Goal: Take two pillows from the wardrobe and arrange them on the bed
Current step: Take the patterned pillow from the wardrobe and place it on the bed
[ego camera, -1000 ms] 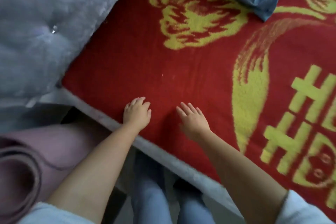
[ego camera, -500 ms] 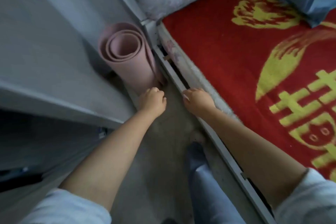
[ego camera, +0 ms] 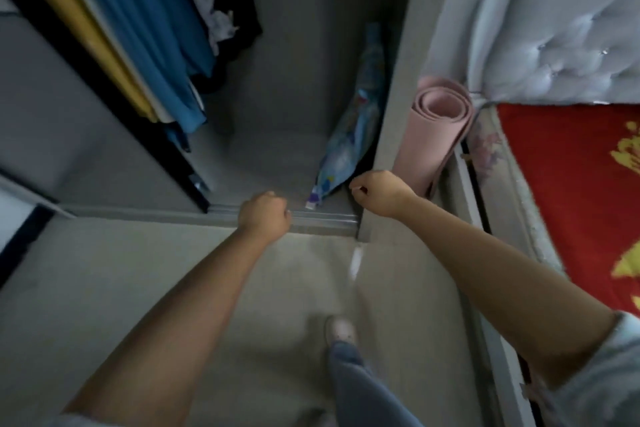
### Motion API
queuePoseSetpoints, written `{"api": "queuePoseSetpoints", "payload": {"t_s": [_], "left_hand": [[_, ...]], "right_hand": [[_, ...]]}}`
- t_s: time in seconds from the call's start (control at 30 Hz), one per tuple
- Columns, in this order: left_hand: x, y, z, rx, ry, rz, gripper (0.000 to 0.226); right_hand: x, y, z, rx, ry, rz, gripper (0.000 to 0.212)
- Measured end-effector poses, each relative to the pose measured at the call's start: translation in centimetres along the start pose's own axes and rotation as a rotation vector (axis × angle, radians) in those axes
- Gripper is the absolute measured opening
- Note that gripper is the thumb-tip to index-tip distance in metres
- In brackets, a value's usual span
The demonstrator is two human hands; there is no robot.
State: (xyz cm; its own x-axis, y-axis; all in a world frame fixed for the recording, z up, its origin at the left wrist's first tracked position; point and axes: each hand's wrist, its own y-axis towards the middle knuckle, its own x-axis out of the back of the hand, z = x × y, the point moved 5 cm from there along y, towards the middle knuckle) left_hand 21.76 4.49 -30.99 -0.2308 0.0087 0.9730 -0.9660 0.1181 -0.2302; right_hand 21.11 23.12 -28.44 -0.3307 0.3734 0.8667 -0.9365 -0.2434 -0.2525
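The open wardrobe [ego camera: 287, 156] fills the upper left, its grey floor bare in the middle. A blue patterned pillow [ego camera: 349, 135] stands on edge against the wardrobe's right wall. My left hand [ego camera: 265, 215] hovers over the sliding-door track with its fingers curled and nothing in it. My right hand [ego camera: 379, 192] is loosely closed just right of the pillow's lower corner, apart from it. The bed [ego camera: 568, 184] with its red and yellow blanket lies at the right edge.
Yellow, blue and black clothes [ego camera: 145, 31] hang at the wardrobe's upper left. A rolled pink mat [ego camera: 438, 135] stands between the wardrobe side and the padded grey headboard [ego camera: 554, 21]. My foot [ego camera: 341, 329] is on the grey floor below.
The view has swung from the bed to the wardrobe. Both hands left the blanket, passed the bed edge and now hover at the wardrobe opening with fingers curled.
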Motion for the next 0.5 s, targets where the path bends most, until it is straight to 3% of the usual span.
{"api": "queuePoseSetpoints", "payload": {"t_s": [0.2,0.5], "left_hand": [[1.7,1.9,9.2,0.127,-0.032,-0.035,0.028],[5.1,19.6,14.4,-0.018,-0.054,0.065,0.028]], "right_hand": [[-1.5,7.4,5.9,-0.024,0.039,0.017,0.025],[2.8,24.3,-0.8,-0.350,0.028,-0.109,0.028]]}}
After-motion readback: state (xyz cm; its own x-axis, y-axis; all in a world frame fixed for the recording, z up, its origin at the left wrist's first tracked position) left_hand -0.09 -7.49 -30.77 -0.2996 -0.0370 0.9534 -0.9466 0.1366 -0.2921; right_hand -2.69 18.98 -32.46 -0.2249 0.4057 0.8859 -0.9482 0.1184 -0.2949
